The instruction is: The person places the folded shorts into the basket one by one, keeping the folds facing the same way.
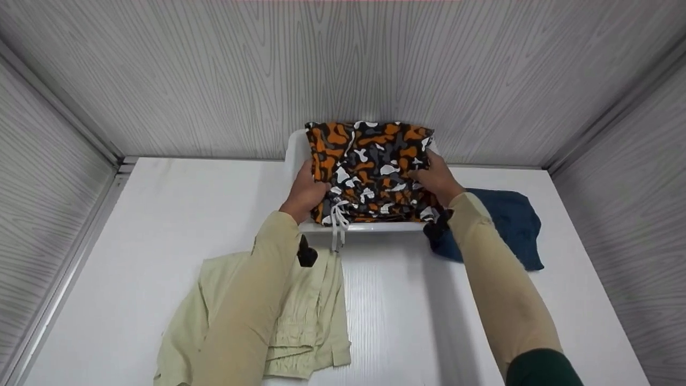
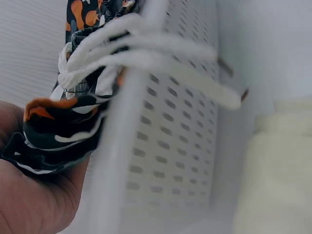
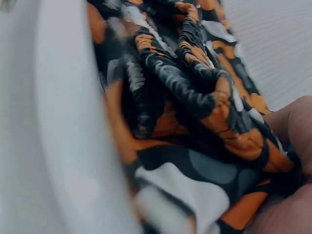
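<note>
Folded camouflage shorts (image 1: 375, 171) in orange, black, grey and white lie over the white basket (image 1: 295, 153). My left hand (image 1: 304, 193) grips their left edge, thumb on top. On the right edge, my right hand (image 1: 437, 178) holds the cloth in the same way. A white drawstring (image 1: 337, 220) hangs over the basket's front rim. In the left wrist view, folded cloth sits in the left palm beside the perforated basket wall (image 2: 165, 131). The right wrist view shows the gathered elastic waistband (image 3: 180, 87) close by the rim, with the right hand (image 3: 287, 161) on the cloth.
Beige pants (image 1: 305, 327) lie on the white table (image 1: 386, 311) at the front left, partly under the left forearm. A folded dark blue garment (image 1: 509, 220) lies right of the basket, partly behind the right forearm. A grey wood-grain panel (image 1: 214, 80) stands behind the basket.
</note>
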Action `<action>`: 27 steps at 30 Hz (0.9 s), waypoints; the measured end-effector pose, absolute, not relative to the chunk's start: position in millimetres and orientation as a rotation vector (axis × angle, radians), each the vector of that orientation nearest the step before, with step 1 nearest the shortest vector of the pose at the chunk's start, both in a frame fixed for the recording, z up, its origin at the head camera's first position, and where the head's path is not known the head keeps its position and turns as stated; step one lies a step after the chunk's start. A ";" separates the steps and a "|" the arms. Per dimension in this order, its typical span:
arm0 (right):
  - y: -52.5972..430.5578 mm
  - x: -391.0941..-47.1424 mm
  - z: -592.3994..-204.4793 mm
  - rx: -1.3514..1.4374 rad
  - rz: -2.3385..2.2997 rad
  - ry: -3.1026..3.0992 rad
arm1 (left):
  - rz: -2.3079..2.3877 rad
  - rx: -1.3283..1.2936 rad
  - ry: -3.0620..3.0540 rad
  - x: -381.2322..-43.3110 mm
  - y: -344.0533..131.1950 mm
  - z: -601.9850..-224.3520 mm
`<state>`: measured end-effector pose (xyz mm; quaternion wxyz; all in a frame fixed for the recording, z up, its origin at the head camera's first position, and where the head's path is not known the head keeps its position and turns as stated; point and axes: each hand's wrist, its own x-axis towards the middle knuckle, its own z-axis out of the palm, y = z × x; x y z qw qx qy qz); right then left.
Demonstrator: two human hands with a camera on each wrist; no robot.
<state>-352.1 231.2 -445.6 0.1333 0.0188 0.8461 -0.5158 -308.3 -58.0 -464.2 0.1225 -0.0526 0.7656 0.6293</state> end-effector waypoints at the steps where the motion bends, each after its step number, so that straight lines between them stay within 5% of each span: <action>1: 229.9 -350.6 -446.9 0.042 -1.501 2.452 | 1.799 -0.135 2.264 -306.9 -58.2 -465.4; 18: 218.4 -328.3 -472.1 -0.079 -0.622 2.733 | 0.815 -0.108 2.619 -289.9 -39.3 -464.9; 27: 193.1 -288.5 -437.9 -0.598 -0.367 3.143 | 0.483 0.284 2.684 -263.8 -43.1 -413.8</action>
